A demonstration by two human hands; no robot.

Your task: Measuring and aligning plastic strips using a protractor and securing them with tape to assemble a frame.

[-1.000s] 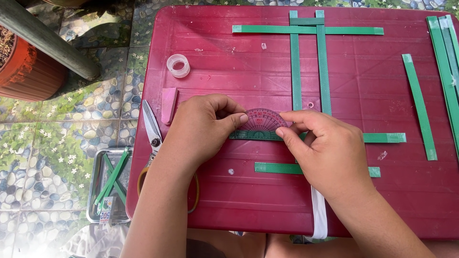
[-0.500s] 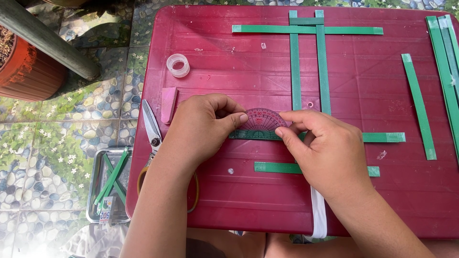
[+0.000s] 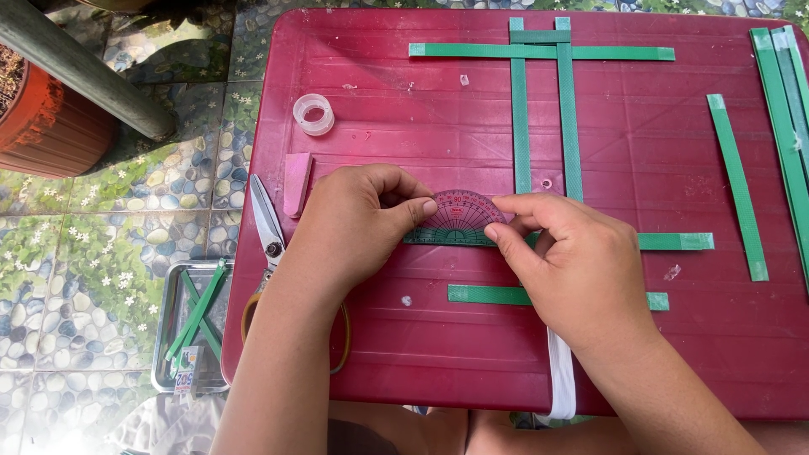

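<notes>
A small pink see-through protractor (image 3: 459,216) lies flat on a green strip (image 3: 674,242) on the dark red table (image 3: 379,354). My left hand (image 3: 358,223) pinches the protractor's left end. My right hand (image 3: 577,265) holds its right end with thumb and forefinger. Above them, two upright green strips (image 3: 520,118) cross a horizontal green strip (image 3: 607,53), forming a lattice. A shorter green strip (image 3: 480,294) lies just below my hands, partly hidden by the right hand.
A clear tape roll (image 3: 313,114), a pink eraser (image 3: 297,183) and scissors (image 3: 268,226) lie at the table's left. Loose green strips (image 3: 737,185) rest at the right edge. On the tiled floor stand a metal tray (image 3: 190,324) with strips and a terracotta pot (image 3: 46,126).
</notes>
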